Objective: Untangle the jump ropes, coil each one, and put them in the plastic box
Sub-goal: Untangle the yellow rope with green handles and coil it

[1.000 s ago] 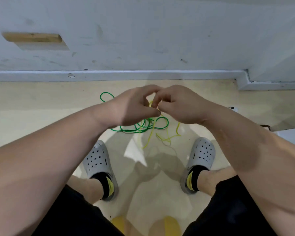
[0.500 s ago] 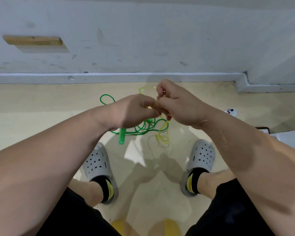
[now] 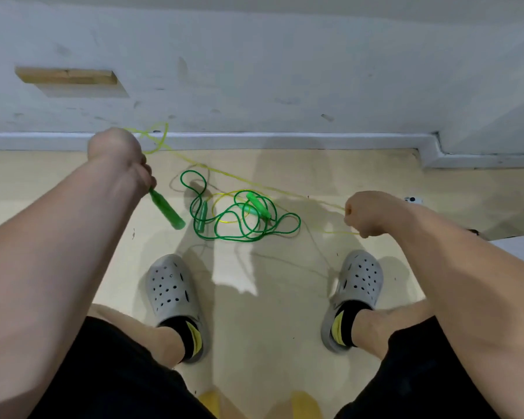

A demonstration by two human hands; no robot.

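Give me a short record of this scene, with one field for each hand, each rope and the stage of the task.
left hand: grips a green handle, raised toward the wall
right hand: fingers curled round the yellow rope
yellow rope: stretched between the two hands
green rope: loose heap on the floor, not coiled
stage: untangling, nothing coiled yet

We see a fairly bright, even scene under soft light from above. A pale glare patch sits on the glossy floor (image 3: 270,328), ringed by soft grey shadows. The yellow rope (image 3: 166,133) smears faintly with motion beside the left hand (image 3: 118,155). The baseboard (image 3: 285,137) bows toward the edges, and the bottom edge is soft.
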